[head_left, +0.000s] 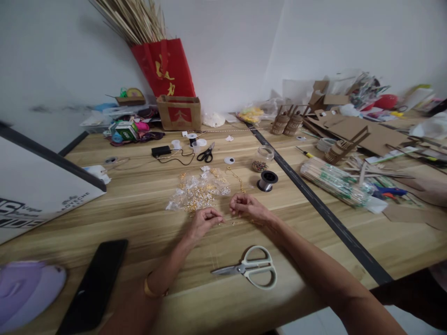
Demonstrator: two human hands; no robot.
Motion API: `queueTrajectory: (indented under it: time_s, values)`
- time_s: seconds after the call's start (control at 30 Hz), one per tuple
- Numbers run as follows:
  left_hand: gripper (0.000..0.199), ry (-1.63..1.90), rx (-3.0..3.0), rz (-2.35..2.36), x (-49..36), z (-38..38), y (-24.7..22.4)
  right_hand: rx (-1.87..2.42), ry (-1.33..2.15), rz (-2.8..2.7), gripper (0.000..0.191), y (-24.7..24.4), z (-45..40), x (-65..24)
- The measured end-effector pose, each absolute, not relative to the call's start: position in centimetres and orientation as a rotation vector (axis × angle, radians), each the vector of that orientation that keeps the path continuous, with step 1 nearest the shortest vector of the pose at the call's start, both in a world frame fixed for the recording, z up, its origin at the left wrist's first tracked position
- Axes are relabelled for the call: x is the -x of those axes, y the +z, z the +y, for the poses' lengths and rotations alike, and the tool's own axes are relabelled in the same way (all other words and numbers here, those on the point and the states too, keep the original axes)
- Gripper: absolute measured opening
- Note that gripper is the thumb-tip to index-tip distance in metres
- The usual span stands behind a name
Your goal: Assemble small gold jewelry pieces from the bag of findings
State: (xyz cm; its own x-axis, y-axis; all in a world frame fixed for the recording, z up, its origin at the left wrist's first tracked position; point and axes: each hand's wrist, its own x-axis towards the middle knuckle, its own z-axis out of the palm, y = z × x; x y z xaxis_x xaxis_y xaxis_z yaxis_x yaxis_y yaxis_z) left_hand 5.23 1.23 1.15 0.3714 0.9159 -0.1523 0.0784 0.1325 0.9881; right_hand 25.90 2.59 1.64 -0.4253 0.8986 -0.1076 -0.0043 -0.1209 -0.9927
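Both hands meet above the middle of the wooden table. My left hand (206,220) is closed in a pinch, with something too small to name at its fingertips. My right hand (249,208), a little to the right, is also pinched, and what it holds is hidden. A thin gold chain (236,177) lies on the table beyond the right hand, and small gold pieces lie below the fingers. Just past the left hand is a pile of small clear bags with gold beads and findings (200,193). White-handled scissors (256,267) lie open in front of me.
A wire spool (267,180) and a jar of beads (261,158) stand right of the pile. Black scissors (206,153) lie behind it. A phone (96,284) is at the left front. Bundled sticks (335,181) lie right, near another person's hand (426,188).
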Motion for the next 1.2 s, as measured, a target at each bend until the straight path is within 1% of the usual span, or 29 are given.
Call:
queueTrajectory:
  time_s: [0.3, 0.5, 0.7, 0.87, 0.93, 1.03, 1.1, 1.2]
  values:
    - [0.017, 0.828, -1.286, 1.053, -4.9, 1.2, 1.1, 1.095, 1.526, -1.494, 0.032, 2.1, 3.1, -27.1]
    - [0.017, 0.841, -1.269, 1.05, -4.7, 1.2, 1.3, 1.112, 1.433, -1.521, 0.029, 2.7, 3.3, -27.9]
    - [0.015, 0.843, -1.307, 1.061, -4.4, 1.3, 1.0, 1.143, 1.358, -1.58, 0.028, 2.4, 3.6, -28.2]
    - [0.019, 0.836, -1.26, 1.071, -4.4, 1.3, 0.7, 1.24, 1.325, -1.698, 0.028, 2.3, 3.6, -28.3]
    - [0.021, 0.837, -1.207, 1.081, -4.4, 1.3, 0.7, 1.351, 1.232, -1.757, 0.027, 2.7, 3.4, -28.4]
    - [0.022, 0.845, -1.16, 1.085, -4.4, 1.4, 0.7, 1.439, 0.94, -1.821, 0.028, 3.9, 2.9, -28.2]
    - [0.023, 0.848, -1.152, 1.084, -4.4, 1.5, 0.7, 1.39, 0.799, -1.858, 0.026, 4.6, 2.5, -27.6]
    - [0.025, 0.856, -1.14, 1.084, -4.5, 1.5, 0.5, 1.278, 0.706, -1.993, 0.024, 5.2, 1.8, -25.9]
